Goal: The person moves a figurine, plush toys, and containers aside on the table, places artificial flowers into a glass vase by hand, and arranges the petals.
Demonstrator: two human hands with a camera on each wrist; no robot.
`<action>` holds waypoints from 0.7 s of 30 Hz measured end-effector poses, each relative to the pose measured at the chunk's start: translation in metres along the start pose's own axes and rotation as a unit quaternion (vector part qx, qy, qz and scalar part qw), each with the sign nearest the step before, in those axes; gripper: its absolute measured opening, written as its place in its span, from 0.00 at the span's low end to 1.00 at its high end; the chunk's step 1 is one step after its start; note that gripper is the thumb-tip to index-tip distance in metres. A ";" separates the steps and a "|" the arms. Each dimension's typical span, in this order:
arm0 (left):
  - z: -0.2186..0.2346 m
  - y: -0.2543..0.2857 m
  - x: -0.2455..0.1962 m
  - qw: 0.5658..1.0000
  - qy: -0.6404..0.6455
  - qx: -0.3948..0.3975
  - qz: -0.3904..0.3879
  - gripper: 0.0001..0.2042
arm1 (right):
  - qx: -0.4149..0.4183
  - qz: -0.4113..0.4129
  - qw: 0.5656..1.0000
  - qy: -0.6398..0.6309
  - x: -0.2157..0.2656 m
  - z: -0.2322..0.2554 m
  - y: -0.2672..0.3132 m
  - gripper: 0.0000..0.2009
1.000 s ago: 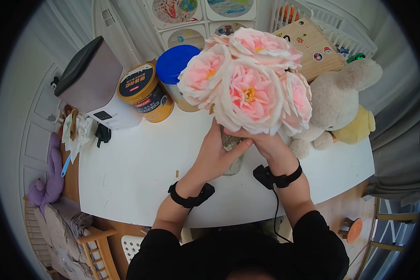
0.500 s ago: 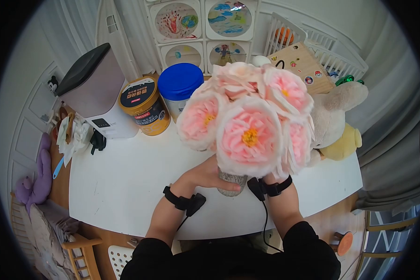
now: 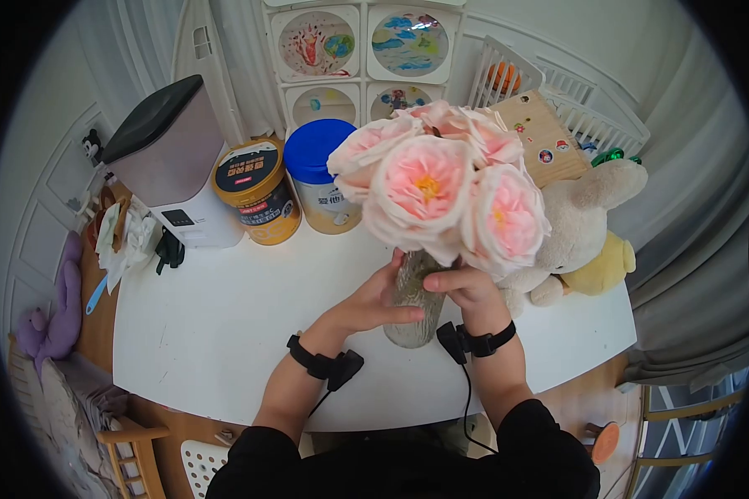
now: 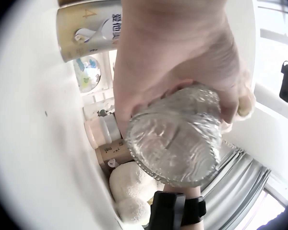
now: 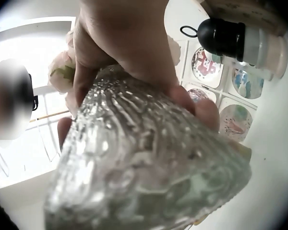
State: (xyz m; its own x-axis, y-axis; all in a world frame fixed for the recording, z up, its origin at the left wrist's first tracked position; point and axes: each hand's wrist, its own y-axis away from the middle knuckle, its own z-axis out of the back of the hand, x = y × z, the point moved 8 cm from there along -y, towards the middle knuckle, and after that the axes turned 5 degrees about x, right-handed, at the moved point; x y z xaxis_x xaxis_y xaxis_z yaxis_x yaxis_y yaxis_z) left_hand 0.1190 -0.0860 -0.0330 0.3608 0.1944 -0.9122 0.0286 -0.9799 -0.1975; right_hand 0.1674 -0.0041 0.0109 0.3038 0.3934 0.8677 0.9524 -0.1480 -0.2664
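Note:
Both hands hold a textured clear glass vase with large pale pink flowers standing in it. The left hand wraps the vase's left side, its thumb across the front. On the right, the right hand grips higher up, just beneath the blooms, its thumb over the glass. In the left wrist view the round base of the vase faces the camera, with the left hand curled behind it. The right wrist view shows the ribbed glass below the right hand.
On the white table stand a dispenser, a gold tub and a blue-lidded can at the back left. A plush rabbit sits at the right, by a wooden board.
The vase and flowers first came lower and toward the body, then tipped so more glass shows. Both hands moved with them and still grip the vase. The head view has shifted.

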 end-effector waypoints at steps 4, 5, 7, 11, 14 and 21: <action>0.005 0.003 0.027 0.996 -0.050 0.059 0.051 0.44 | -0.021 0.027 0.997 0.066 -0.001 -0.004 0.004 0.33; 0.002 0.001 0.017 0.994 -0.079 0.057 0.049 0.44 | -0.061 0.014 0.994 0.094 -0.006 -0.001 0.004 0.34; 0.004 -0.003 0.009 0.992 -0.121 0.008 0.018 0.43 | -0.116 -0.012 0.988 0.100 -0.006 0.002 0.005 0.34; 0.013 -0.005 0.006 0.978 -0.181 -0.090 -0.044 0.39 | -0.162 0.010 0.963 0.214 0.000 0.003 -0.002 0.33; 0.005 -0.004 0.001 0.983 -0.175 -0.054 -0.034 0.38 | -0.062 0.081 0.875 0.474 0.011 -0.002 0.002 0.38; 0.024 0.018 0.017 0.885 -0.461 -0.011 -0.057 0.31 | -0.078 0.178 0.840 0.507 0.012 -0.003 0.016 0.35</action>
State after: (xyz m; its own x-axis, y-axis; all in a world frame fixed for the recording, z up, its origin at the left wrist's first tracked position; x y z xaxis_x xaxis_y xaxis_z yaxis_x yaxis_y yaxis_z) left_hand 0.1037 -0.0987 -0.0608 -0.5605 0.2369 -0.7936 0.0368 -0.9502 -0.3096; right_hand 0.1859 -0.0044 0.0188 0.3156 -0.6649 0.6770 0.7670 -0.2413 -0.5945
